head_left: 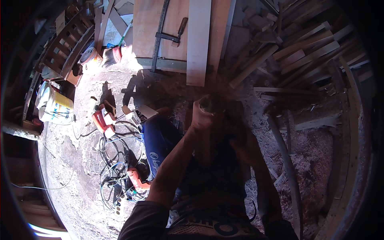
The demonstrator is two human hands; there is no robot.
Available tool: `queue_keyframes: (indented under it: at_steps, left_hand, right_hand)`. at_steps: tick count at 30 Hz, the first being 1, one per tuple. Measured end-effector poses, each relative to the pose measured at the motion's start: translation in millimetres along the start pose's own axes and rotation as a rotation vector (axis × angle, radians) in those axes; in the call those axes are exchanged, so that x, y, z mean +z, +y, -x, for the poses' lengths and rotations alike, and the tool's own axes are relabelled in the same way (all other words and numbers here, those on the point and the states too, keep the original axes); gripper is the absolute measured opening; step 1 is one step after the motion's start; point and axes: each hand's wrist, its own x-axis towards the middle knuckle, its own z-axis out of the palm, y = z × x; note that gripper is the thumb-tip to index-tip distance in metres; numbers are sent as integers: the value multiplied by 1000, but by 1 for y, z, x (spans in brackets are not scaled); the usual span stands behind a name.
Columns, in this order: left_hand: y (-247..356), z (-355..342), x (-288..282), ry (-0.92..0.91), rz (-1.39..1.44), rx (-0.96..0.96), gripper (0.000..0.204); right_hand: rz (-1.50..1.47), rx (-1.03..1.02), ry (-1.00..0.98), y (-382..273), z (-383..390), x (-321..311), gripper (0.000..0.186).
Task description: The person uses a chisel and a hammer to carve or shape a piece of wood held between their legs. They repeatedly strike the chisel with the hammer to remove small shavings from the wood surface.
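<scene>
Workshop (82, 160): hands (201, 117), left curled round object (209, 105)

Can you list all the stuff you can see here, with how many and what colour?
dark thing: one, dark, at the left hand, kind unclear
clamp: one, dark, top centre
pale board: one, whitish, right of the clamp
wood pieces: many, brown and tan, upper right
slatted rack: one, brown, upper left
bucket: one, white and yellow, left
red tool: one, red, floor, left
orange tool: one, orange, nearer the person
cables: several, mostly black, between those tools
trousers: one pair, blue, centre
left hand: one, bare, centre
right hand: one, bare, shadowed, lower right of it
</scene>
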Motion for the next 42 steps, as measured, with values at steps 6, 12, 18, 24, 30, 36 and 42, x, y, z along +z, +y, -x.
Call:
queue_keyframes:
  at_steps: [6,12,18,24,30,36,42]
  left_hand:
    - [5,8,-1,-3,-78,31,29]
    - [-38,13,-8,-68,85,115,49]
    - [-31,17,-17,-138,262,-29,25]
    - [-26,15,-9,-143,296,-5,21]
    - [-16,16,-12,-193,350,-108,28]
    - [-42,-10,-4,-6,48,44,28]
    - [-33,-5,-3,-38,56,-119,23]
  right_hand:
    - [444,-460,24,-125,-6,-6,59]
    - [848,-475,-154,-81,-20,4,61]
    - [316,-535,92,-164,-5,-18,62]
    - [-131,-887,643,-262,-7,-32,59]
    - [926,-305,-171,-77,-13,0,49]
    - [616,-257,62,13,19,-6,56]
    - [525,257,-14,97,51,1,70]
